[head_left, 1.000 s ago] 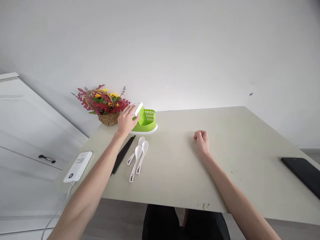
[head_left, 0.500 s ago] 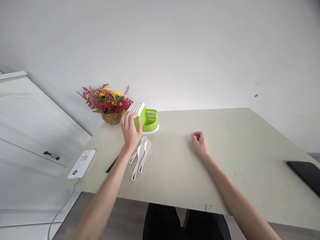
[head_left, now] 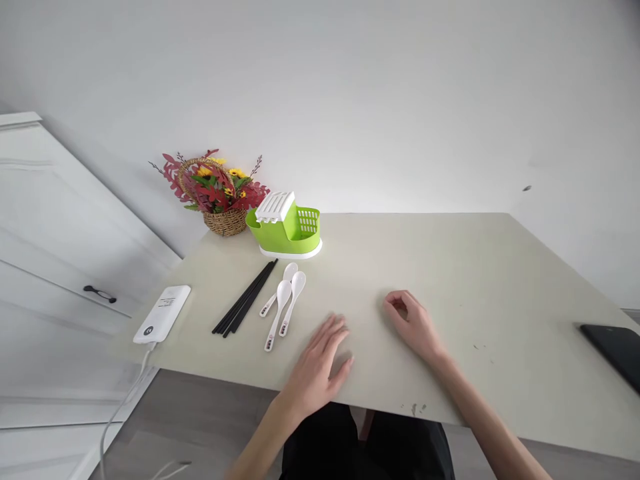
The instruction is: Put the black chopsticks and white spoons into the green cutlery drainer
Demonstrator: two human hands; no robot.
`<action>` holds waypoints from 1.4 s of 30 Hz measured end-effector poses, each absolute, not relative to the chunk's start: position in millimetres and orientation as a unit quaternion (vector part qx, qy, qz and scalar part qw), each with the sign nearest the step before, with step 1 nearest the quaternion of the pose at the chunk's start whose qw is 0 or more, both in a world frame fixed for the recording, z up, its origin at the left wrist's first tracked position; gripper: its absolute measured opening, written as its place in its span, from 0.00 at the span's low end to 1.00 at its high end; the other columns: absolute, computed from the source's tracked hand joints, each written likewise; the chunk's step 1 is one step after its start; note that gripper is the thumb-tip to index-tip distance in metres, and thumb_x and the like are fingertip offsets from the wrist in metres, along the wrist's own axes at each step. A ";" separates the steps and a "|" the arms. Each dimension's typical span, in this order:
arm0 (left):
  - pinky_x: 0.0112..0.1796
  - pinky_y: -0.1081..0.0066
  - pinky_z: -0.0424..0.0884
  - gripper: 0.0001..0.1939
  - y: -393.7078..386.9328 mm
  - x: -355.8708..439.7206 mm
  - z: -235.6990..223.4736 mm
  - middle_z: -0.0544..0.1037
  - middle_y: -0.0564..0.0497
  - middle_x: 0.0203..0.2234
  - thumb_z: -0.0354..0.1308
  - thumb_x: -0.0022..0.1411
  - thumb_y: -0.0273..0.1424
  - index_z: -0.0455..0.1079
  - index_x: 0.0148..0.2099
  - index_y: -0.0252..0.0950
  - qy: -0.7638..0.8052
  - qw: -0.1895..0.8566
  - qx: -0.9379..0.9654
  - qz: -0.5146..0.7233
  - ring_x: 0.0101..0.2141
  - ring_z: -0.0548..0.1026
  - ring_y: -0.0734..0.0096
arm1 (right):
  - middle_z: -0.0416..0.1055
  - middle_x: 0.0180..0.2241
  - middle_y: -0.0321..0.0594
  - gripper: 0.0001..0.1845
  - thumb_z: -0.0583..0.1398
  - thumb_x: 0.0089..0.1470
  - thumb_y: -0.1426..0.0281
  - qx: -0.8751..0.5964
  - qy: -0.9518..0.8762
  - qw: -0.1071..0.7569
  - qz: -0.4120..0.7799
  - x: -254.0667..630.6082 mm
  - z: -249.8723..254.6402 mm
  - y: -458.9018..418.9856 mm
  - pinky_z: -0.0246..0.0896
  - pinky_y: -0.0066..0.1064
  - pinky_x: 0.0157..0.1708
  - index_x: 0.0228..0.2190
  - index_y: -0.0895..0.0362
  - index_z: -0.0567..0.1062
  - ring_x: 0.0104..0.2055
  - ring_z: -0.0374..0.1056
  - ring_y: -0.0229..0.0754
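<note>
My left hand (head_left: pixel 317 367) lies open near the front edge of the beige table (head_left: pixel 450 280), fingers stretched out and holding nothing. My right hand (head_left: pixel 414 325) rests beside it with fingers loosely curled and nothing seen in them. Up and to the left lie three white spoons (head_left: pixel 283 303) and a bundle of black chopsticks (head_left: pixel 245 307). Behind them stands a green cutlery holder (head_left: pixel 287 230) with a white slotted lid, apart from both hands.
A wicker basket of red and yellow flowers (head_left: pixel 217 193) sits at the back left against the wall. A white power bank (head_left: pixel 161 313) with a cable lies at the left edge. A black flat device (head_left: pixel 615 347) lies at the right edge. A white cabinet (head_left: pixel 50 267) stands left.
My left hand has left the green holder and drawn back to the front edge, uncovering the chopsticks. My right hand shifted slightly nearer. The view tilted a little.
</note>
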State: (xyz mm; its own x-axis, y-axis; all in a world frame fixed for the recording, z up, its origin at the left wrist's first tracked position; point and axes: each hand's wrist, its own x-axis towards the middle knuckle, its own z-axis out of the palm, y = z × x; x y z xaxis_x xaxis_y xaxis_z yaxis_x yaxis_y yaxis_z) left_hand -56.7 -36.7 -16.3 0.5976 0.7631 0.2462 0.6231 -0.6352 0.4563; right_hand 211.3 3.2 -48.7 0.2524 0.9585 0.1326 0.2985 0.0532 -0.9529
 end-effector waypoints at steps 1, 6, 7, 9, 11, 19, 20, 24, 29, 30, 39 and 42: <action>0.66 0.52 0.72 0.27 -37.1 -58.4 -17.5 0.65 0.50 0.71 0.54 0.75 0.35 0.55 0.72 0.51 0.400 0.163 0.876 0.216 0.73 0.57 0.58 | 0.78 0.40 0.41 0.11 0.66 0.56 0.55 -0.600 -0.516 0.510 0.338 212.1 -47.6 -10.0 0.65 0.38 0.40 0.34 0.49 0.79 0.42 0.72 0.48; 0.66 0.47 0.72 0.26 -36.6 -55.0 -21.7 0.66 0.50 0.70 0.54 0.75 0.35 0.56 0.71 0.51 0.403 0.150 0.875 0.222 0.72 0.59 0.56 | 0.78 0.45 0.42 0.14 0.63 0.62 0.51 -0.613 -0.489 0.494 0.375 214.5 -44.9 -59.3 0.69 0.41 0.44 0.39 0.46 0.79 0.48 0.75 0.52; 0.67 0.47 0.71 0.25 -36.7 -53.8 -22.3 0.67 0.50 0.70 0.54 0.75 0.34 0.57 0.70 0.51 0.403 0.148 0.875 0.222 0.72 0.58 0.56 | 0.78 0.45 0.42 0.15 0.62 0.62 0.50 -0.617 -0.485 0.494 0.375 213.4 -44.7 -64.2 0.69 0.42 0.45 0.39 0.46 0.79 0.48 0.75 0.53; 0.66 0.47 0.71 0.22 -37.0 -52.7 -23.4 0.68 0.51 0.70 0.53 0.75 0.34 0.60 0.68 0.50 0.405 0.146 0.874 0.225 0.72 0.59 0.56 | 0.79 0.44 0.42 0.16 0.61 0.63 0.49 -0.626 -0.479 0.495 0.365 209.7 -44.0 -69.6 0.69 0.42 0.43 0.38 0.45 0.79 0.47 0.75 0.53; 0.66 0.48 0.72 0.21 -37.2 -52.9 -23.9 0.69 0.50 0.69 0.53 0.75 0.33 0.61 0.67 0.49 0.407 0.146 0.872 0.231 0.71 0.60 0.56 | 0.79 0.42 0.43 0.16 0.61 0.62 0.48 -0.640 -0.480 0.492 0.343 205.5 -42.7 -71.1 0.69 0.41 0.40 0.37 0.45 0.79 0.45 0.75 0.53; 0.66 0.50 0.72 0.18 -38.1 -54.3 -22.0 0.69 0.50 0.69 0.52 0.77 0.33 0.62 0.66 0.45 0.410 0.144 0.873 0.222 0.72 0.61 0.58 | 0.79 0.43 0.44 0.19 0.57 0.67 0.49 -0.653 -0.519 0.444 0.328 202.5 -35.9 -75.6 0.67 0.34 0.38 0.40 0.51 0.77 0.45 0.75 0.48; 0.66 0.50 0.72 0.18 -38.1 -54.3 -22.0 0.69 0.50 0.69 0.53 0.77 0.32 0.62 0.66 0.45 0.410 0.143 0.873 0.224 0.71 0.61 0.58 | 0.79 0.43 0.43 0.19 0.57 0.68 0.50 -0.652 -0.521 0.443 0.328 202.9 -36.0 -76.2 0.67 0.34 0.39 0.40 0.51 0.77 0.45 0.75 0.48; 0.65 0.50 0.72 0.18 -37.7 -54.3 -22.3 0.70 0.50 0.68 0.53 0.76 0.32 0.63 0.66 0.45 0.406 0.142 0.873 0.230 0.71 0.61 0.57 | 0.79 0.43 0.43 0.19 0.56 0.68 0.50 -0.653 -0.521 0.440 0.328 203.6 -37.8 -77.0 0.66 0.34 0.39 0.40 0.51 0.76 0.45 0.75 0.48; 0.65 0.50 0.73 0.18 -37.2 -54.6 -21.9 0.72 0.50 0.67 0.54 0.76 0.31 0.64 0.65 0.45 0.400 0.138 0.875 0.236 0.71 0.62 0.57 | 0.79 0.43 0.43 0.19 0.57 0.68 0.50 -0.657 -0.516 0.444 0.324 203.2 -38.3 -76.8 0.67 0.34 0.41 0.40 0.51 0.76 0.46 0.75 0.48; 0.64 0.50 0.73 0.18 -37.2 -54.6 -21.9 0.72 0.50 0.67 0.54 0.76 0.31 0.64 0.65 0.45 0.400 0.137 0.874 0.239 0.71 0.63 0.57 | 0.79 0.42 0.43 0.19 0.57 0.68 0.49 -0.657 -0.515 0.444 0.325 203.1 -38.3 -76.9 0.67 0.34 0.41 0.40 0.51 0.76 0.46 0.75 0.48; 0.66 0.49 0.71 0.19 -38.3 -55.4 -21.9 0.71 0.50 0.68 0.53 0.76 0.31 0.63 0.67 0.45 0.405 0.144 0.874 0.226 0.71 0.61 0.57 | 0.79 0.45 0.46 0.20 0.56 0.68 0.49 -0.650 -0.520 0.447 0.327 202.3 -39.7 -78.4 0.68 0.31 0.35 0.41 0.52 0.77 0.46 0.76 0.48; 0.66 0.48 0.71 0.20 -38.4 -55.3 -20.8 0.71 0.50 0.68 0.53 0.76 0.31 0.63 0.67 0.45 0.404 0.145 0.874 0.229 0.71 0.61 0.56 | 0.79 0.44 0.47 0.21 0.56 0.69 0.49 -0.649 -0.522 0.448 0.324 202.8 -39.6 -77.8 0.68 0.31 0.34 0.41 0.52 0.77 0.46 0.76 0.48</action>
State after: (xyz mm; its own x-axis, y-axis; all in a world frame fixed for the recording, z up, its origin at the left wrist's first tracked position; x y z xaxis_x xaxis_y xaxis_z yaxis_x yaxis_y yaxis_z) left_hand -55.3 -38.4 -20.8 0.5694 0.7720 0.2824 0.6395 -0.6319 0.4378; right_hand 202.8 -77.8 -39.6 0.2439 0.9687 0.0467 0.3878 -0.0532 -0.9202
